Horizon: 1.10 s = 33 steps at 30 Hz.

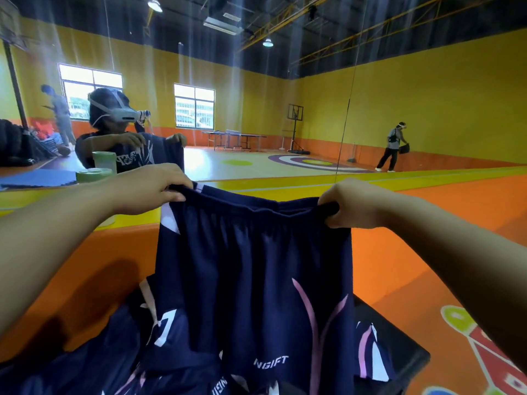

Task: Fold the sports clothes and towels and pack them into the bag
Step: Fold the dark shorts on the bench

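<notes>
Holding one navy, smooth-knit shorts point(253, 269) | gathered waistband: our left hand point(148, 189), right hand point(353, 203) pinch it | hands: two

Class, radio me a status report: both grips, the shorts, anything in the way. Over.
Left grip and right grip each hold the waistband. Navy shorts hang full length, unfolded. Other navy sportswear heaped beneath the hem.
</notes>
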Each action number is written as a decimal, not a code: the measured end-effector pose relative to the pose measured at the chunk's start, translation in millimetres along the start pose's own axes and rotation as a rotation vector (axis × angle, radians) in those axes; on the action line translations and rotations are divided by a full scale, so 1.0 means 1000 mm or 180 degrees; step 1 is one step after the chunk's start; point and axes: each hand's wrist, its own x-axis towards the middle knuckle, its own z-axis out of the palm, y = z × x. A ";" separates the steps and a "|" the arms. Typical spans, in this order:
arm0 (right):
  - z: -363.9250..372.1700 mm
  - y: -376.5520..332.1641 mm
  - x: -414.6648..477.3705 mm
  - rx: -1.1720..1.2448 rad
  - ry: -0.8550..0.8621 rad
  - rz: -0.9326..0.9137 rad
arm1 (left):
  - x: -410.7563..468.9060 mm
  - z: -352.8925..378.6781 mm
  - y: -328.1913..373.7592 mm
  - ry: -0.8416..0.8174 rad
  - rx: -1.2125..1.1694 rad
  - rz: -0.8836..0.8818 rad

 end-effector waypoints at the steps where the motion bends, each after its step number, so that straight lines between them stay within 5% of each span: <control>1: -0.002 0.005 -0.001 -0.0016 0.0028 0.0149 | 0.001 0.000 0.000 -0.0062 0.0097 -0.0021; 5: -0.009 0.028 -0.009 0.0401 0.0271 0.0677 | 0.002 -0.005 0.003 -0.0221 0.0020 -0.0012; 11: -0.014 0.038 -0.017 0.0766 0.0773 0.0637 | 0.015 -0.004 0.020 0.0196 0.0134 -0.0028; 17: -0.008 0.054 -0.023 0.1482 0.0970 0.0633 | 0.022 0.002 0.030 0.0251 -0.0736 -0.0077; 28: -0.009 0.074 -0.018 0.0775 0.1320 0.0807 | 0.042 -0.016 0.047 0.0394 -0.0447 -0.0171; 33: -0.010 0.082 -0.016 0.0768 0.1018 0.1006 | 0.049 -0.023 0.055 0.0447 -0.0163 -0.0159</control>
